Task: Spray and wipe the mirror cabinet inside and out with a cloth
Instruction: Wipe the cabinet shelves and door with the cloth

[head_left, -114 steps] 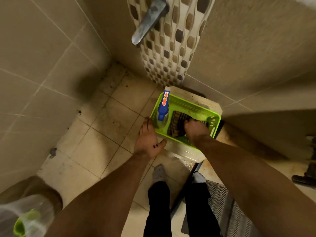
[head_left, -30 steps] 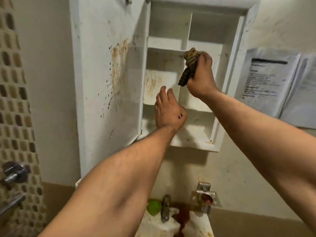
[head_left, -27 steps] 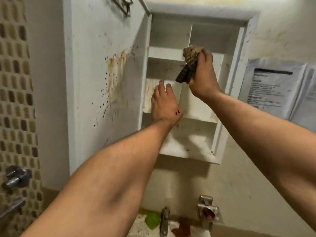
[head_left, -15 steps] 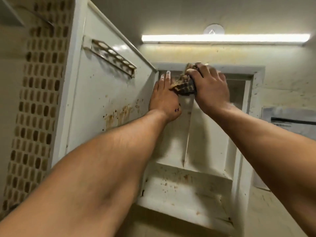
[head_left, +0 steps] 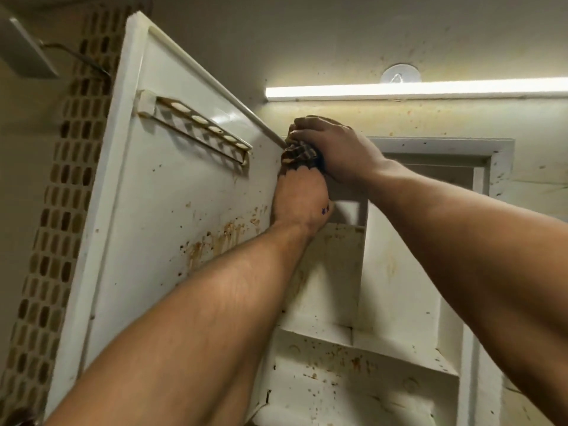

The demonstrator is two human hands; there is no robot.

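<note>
The white mirror cabinet [head_left: 399, 302] stands open, its stained shelves in view from below. Its door [head_left: 172, 229] swings out to the left, inner face spotted with brown streaks. My right hand [head_left: 335, 149] grips a bunched brown checked cloth [head_left: 299, 152] at the cabinet's top left corner, by the door's hinge edge. My left hand [head_left: 299, 198] is raised just under the cloth, its fingertips hidden behind the fabric, so I cannot tell if it holds the cloth.
A slotted holder strip [head_left: 196, 130] is fixed high on the door's inner face. A tube light [head_left: 415, 89] glows on the wall above the cabinet. Patterned tiles [head_left: 55, 210] run down the left wall.
My right hand has slid the cloth left and up to the cabinet's top left corner. My left hand has risen under it. The view has tilted further upward.
</note>
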